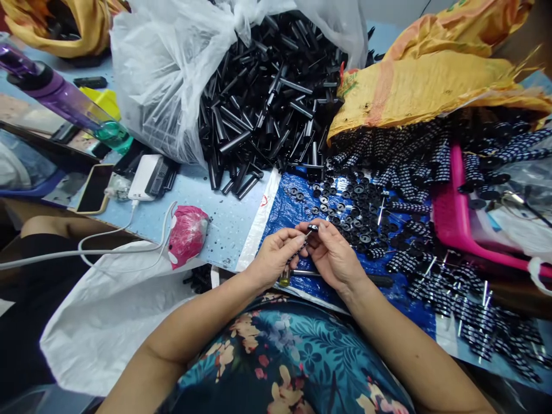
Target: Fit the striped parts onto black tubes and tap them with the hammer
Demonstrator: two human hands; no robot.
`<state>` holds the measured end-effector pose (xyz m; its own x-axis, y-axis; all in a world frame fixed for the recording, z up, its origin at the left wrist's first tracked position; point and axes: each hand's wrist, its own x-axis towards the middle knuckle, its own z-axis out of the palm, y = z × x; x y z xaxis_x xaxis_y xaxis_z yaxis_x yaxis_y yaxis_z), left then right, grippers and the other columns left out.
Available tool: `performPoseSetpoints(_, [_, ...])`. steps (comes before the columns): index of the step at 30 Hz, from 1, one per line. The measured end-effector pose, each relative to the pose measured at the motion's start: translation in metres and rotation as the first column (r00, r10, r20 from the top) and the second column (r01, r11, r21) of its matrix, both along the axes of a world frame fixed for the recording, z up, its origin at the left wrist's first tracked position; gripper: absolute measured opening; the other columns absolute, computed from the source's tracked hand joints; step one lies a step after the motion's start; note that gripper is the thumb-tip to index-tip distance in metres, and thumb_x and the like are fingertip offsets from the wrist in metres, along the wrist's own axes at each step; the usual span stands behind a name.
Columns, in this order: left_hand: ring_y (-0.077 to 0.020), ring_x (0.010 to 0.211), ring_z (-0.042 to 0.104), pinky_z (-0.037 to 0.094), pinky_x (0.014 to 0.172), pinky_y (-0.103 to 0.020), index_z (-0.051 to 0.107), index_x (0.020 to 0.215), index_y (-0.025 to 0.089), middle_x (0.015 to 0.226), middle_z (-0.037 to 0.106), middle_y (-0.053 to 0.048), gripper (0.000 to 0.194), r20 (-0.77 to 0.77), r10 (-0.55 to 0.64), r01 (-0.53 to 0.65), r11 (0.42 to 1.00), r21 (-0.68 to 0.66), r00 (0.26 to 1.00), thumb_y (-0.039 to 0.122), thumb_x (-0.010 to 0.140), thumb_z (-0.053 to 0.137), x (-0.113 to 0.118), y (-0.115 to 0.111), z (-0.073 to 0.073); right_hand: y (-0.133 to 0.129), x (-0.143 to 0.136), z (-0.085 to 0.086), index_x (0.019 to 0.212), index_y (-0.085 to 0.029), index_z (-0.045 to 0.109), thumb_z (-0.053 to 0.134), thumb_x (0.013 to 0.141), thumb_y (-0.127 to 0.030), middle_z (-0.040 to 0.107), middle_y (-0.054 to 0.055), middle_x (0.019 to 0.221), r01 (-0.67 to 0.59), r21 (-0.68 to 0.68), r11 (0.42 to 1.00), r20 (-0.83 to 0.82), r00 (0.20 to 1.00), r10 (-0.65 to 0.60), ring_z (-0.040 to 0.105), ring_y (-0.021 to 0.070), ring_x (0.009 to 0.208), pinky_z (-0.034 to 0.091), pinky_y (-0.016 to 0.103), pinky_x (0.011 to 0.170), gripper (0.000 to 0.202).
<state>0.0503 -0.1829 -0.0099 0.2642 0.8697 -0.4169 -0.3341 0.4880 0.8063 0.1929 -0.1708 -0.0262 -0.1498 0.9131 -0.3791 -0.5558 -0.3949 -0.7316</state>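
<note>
At the table's front edge my two hands meet, both closed. My left hand (280,250) pinches a slim dark piece with a thin metal rod, mostly hidden by the fingers. My right hand (334,250) grips a small black cap (313,228) between thumb and fingers, at the rod's tip. Whether the two parts are joined, I cannot tell. Below the hands lies a tool with a yellowish handle (284,277) and a long dark shaft. Just beyond them, small black round discs (364,237) are scattered on a blue plastic sheet (280,207).
A clear plastic bag (159,80) spills black tubes (267,103) at the back. Checkered black-and-white pieces (470,310) with metal rods pile up on the right, beside a pink basket (446,213) and yellow sack (401,86). Leftward are a purple bottle (64,95), phone (95,188) and cables.
</note>
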Motion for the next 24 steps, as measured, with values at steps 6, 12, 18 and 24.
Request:
performPoseSetpoints(6, [-0.0053,0.046,0.048,0.028,0.043,-0.02,0.061,0.09,0.017,0.069,0.064,0.001,0.038,0.02,0.032,-0.032,0.999,-0.016,0.999,0.051,0.079,0.074,0.001,-0.002,-0.005,-0.002,0.0,0.001,0.095,-0.026,0.069,0.081,0.08,-0.042,0.076,0.002,0.1,-0.021,0.013,1.0,0.022,1.0,0.02,0.07,0.0182,0.087,0.055,0.026,0.06,0.025])
performPoseSetpoints(12, [-0.0052,0.045,0.048,0.03,0.045,-0.02,0.06,0.091,0.016,0.068,0.064,0.001,0.049,0.089,0.047,-0.046,0.999,-0.013,0.995,0.057,0.072,0.078,-0.004,-0.002,-0.009,0.0,-0.002,-0.013,0.098,-0.03,0.069,0.075,0.085,-0.041,0.076,0.002,0.103,-0.044,0.024,0.999,0.073,0.996,0.042,0.071,0.0204,0.092,0.057,0.029,0.06,0.018])
performPoseSetpoints(18, [-0.0047,0.046,0.048,0.029,0.044,-0.019,0.06,0.091,0.016,0.069,0.064,0.002,0.043,0.082,0.078,-0.077,0.997,-0.014,0.994,0.052,0.075,0.077,-0.011,-0.003,-0.006,0.003,-0.011,-0.007,0.098,-0.029,0.066,0.075,0.085,-0.044,0.076,0.002,0.103,-0.088,0.051,0.995,0.078,0.993,0.084,0.07,0.0211,0.09,0.057,0.031,0.061,0.021])
performPoseSetpoints(24, [-0.0041,0.047,0.048,0.032,0.046,-0.018,0.06,0.096,0.015,0.07,0.064,0.002,0.042,0.074,0.101,-0.101,0.995,-0.005,0.992,0.05,0.079,0.076,-0.011,-0.002,-0.012,-0.002,-0.012,-0.005,0.1,-0.028,0.066,0.073,0.086,-0.047,0.074,0.004,0.11,-0.13,0.157,0.979,0.269,0.96,0.084,0.069,0.0184,0.09,0.057,0.032,0.072,0.025])
